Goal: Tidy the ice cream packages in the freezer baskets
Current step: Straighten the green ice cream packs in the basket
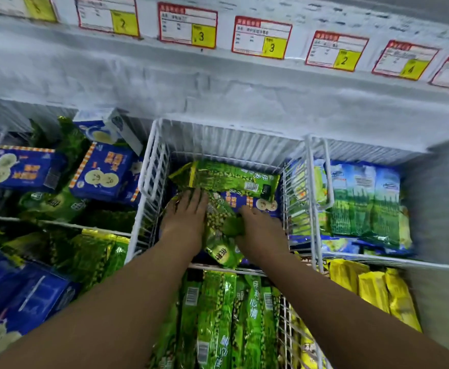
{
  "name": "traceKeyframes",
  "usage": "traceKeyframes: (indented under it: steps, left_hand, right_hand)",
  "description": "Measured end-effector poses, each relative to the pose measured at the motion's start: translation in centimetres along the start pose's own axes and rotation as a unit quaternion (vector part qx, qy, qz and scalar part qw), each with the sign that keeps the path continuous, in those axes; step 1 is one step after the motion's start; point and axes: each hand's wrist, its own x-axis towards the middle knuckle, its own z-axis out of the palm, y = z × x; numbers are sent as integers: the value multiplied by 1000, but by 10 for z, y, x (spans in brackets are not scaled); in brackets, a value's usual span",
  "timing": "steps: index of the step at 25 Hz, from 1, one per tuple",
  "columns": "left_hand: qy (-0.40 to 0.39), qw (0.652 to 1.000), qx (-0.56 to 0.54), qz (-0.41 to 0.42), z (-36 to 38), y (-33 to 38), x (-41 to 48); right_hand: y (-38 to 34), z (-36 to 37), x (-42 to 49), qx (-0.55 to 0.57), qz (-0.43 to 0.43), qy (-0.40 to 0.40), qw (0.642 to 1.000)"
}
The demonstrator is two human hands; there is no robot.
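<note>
Forearms (pixel 138 288) reach into the basket (pixel 151 161); left hand (pixel 185 217) lies flat, right hand (pixel 258 225) clutches a green packet (pixel 222 249) that could tear if yanked.

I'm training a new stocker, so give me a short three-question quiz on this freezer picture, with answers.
1. True or false: the left hand lies flat inside the middle white wire basket.
2. The right hand grips: A a blue cardboard box, B a green plastic ice cream package, C a price tag?
3. What colour are the foil packages at the near right?
Key: 1 true; 2 B; 3 yellow.
</note>
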Motion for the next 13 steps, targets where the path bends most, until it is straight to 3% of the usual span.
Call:
traceKeyframes:
  steps: [3, 5, 7, 11, 13]
  left_hand:
    - [31, 996, 72, 52, -6, 2, 9]
    - [66, 984, 137, 95, -10, 4, 14]
    - [87, 974, 173, 119, -11, 5, 16]
    - [130, 970, 145, 149, -12, 8, 16]
    - [120, 969, 118, 180, -9, 7, 15]
  right_hand:
    - [-1, -1, 10, 28, 33, 191, 981]
    - [3, -6, 26, -19, 11, 297, 955]
    - [8, -15, 43, -68, -20, 248, 966]
    - [18, -12, 65, -72, -42, 57, 995]
    - [16, -5, 70, -103, -58, 68, 991]
